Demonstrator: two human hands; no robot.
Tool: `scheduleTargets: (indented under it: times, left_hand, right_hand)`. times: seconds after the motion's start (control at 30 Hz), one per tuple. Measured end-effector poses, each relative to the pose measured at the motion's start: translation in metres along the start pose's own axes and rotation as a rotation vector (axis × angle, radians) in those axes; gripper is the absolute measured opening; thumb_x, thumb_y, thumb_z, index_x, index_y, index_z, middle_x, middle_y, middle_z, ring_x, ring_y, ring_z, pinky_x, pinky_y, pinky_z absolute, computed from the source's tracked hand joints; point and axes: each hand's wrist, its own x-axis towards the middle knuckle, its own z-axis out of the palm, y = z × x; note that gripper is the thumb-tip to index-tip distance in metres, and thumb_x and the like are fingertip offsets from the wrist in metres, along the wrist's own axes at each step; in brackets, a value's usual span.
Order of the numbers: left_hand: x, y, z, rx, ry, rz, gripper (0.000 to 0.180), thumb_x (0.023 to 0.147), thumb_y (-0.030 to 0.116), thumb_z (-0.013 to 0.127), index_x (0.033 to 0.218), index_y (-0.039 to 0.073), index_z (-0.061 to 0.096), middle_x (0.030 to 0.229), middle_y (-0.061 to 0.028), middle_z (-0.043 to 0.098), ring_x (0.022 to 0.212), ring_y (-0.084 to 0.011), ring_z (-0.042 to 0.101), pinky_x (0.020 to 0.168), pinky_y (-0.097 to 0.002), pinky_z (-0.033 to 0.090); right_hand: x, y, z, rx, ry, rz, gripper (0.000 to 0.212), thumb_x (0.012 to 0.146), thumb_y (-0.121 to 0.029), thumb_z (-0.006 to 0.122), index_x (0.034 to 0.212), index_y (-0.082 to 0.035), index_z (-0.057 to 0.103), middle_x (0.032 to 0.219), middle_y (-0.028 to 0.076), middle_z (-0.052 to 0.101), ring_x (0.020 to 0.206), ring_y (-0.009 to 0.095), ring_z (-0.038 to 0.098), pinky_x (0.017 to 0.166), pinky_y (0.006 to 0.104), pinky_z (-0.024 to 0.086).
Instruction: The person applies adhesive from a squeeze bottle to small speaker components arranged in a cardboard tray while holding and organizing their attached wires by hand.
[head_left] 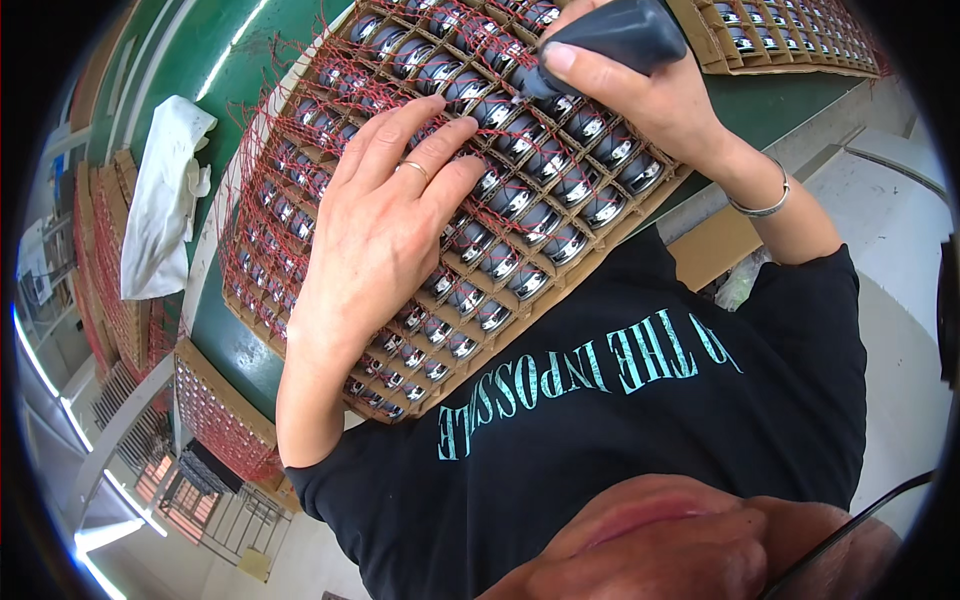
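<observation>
A cardboard tray with dividers (560, 290) lies in front of me, its cells filled with small round parts (545, 160) that have dark faces, shiny metal sides and thin red wires. In my right hand (650, 95) is a dark squeeze bottle (625, 38), tilted so that its narrow tip points down and left at a part near the tray's middle. Whether the tip touches the part I cannot tell. My left hand (385, 210), palm down with fingers stretched out, lies over the parts and red wires left of the tip. It covers several cells.
The tray sits on a green tabletop (770, 112). Another filled tray (790, 68) lies at the far right. A white cloth (165, 200) rests on the left. Beyond the table's left side are more trays with red wires (225, 410).
</observation>
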Motion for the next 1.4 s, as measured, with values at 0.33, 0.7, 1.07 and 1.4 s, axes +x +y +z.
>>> scheduleTargets:
  times: [0.33,0.7,1.07,1.4]
  left_hand:
    - [0.002,-0.001,0.000,-0.005,0.005,0.016,0.048,0.067,-0.011,0.062,0.110,0.008,0.068,0.136,-0.0049,0.063,0.136,-0.0315,0.051,0.113,-0.0487,0.043]
    - [0.003,-0.002,0.000,-0.010,0.001,0.017,0.047,0.067,-0.011,0.062,0.109,0.007,0.068,0.136,-0.0050,0.063,0.136,-0.0318,0.052,0.112,-0.0485,0.044]
    - [0.004,-0.001,-0.001,0.023,-0.005,0.030,0.038,0.071,-0.005,0.063,0.107,0.006,0.069,0.131,-0.0074,0.065,0.133,-0.0319,0.053,0.111,-0.0470,0.045]
    - [-0.004,-0.006,-0.014,0.089,0.109,0.001,0.033,0.073,-0.003,0.065,0.105,0.007,0.069,0.132,-0.0073,0.065,0.129,-0.0314,0.056,0.105,-0.0458,0.049]
  right_hand:
    - [0.000,0.002,0.007,-0.062,0.014,-0.039,0.016,0.089,-0.014,0.079,0.095,-0.004,0.068,0.088,0.000,0.063,0.080,0.008,0.059,0.072,0.0265,0.047]
    - [0.002,0.006,0.010,-0.037,-0.057,-0.071,0.017,0.087,-0.011,0.081,0.096,-0.003,0.069,0.092,0.002,0.066,0.085,0.009,0.061,0.076,0.0266,0.049]
    - [-0.003,-0.004,0.000,-0.009,-0.020,0.026,0.017,0.089,-0.014,0.080,0.096,-0.004,0.069,0.089,0.001,0.065,0.083,0.008,0.060,0.074,0.0261,0.048]
    - [-0.003,-0.001,-0.001,-0.048,0.045,0.007,0.016,0.089,-0.015,0.080,0.093,-0.005,0.068,0.086,-0.002,0.064,0.077,0.006,0.057,0.069,0.0248,0.046]
